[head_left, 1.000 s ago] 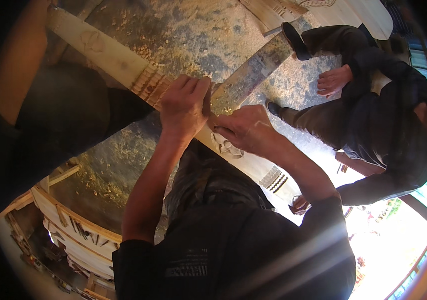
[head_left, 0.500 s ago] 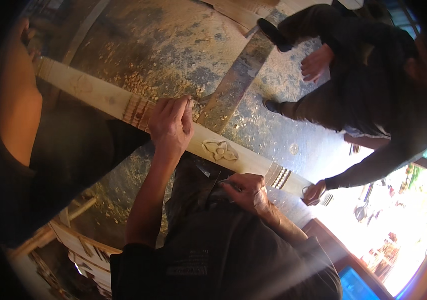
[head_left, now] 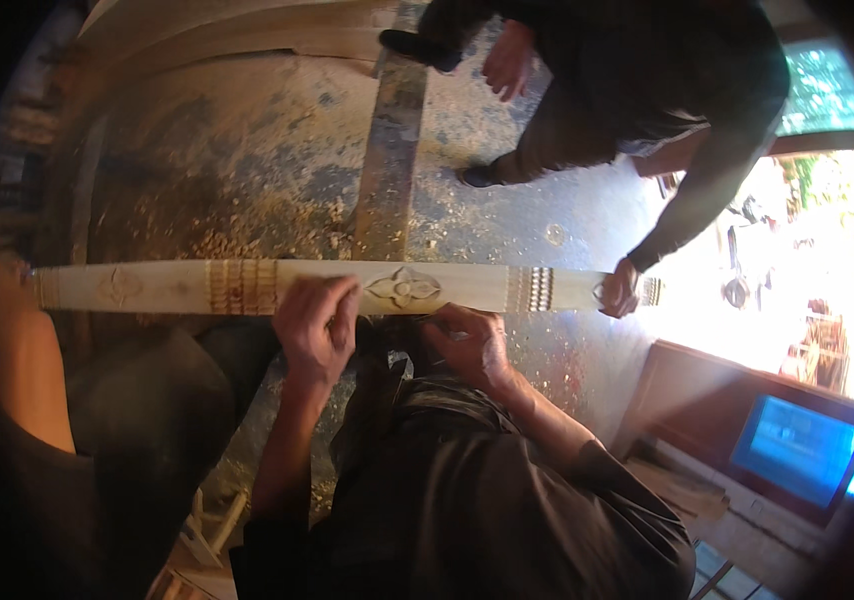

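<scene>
A long pale wooden board (head_left: 337, 290) lies crosswise before me, carved with a four-petalled flower (head_left: 404, 288) and bands of grooves and beads. My left hand (head_left: 315, 325) is closed at the board's near edge, left of the flower, with thumb and fingers bent together; what they hold, if anything, is hidden. My right hand (head_left: 469, 345) is closed just below the board, right of the flower. Its fingers curl round something too dark and blurred to make out. A co-worker's hand (head_left: 622, 290) is on the board's right end.
That co-worker (head_left: 637, 90) sits at the far right. Another person's arm (head_left: 32, 370) and dark-clothed leg are close on my left. Wood chips (head_left: 237, 240) litter the stained floor, crossed by a flat strip (head_left: 387, 160). A brown panel with a blue pane (head_left: 797, 450) stands at right.
My view has turned, so the board now runs level instead of slanting. My left hand has drawn back from the board's far edge to its near side. The right hand stays closed near the flower.
</scene>
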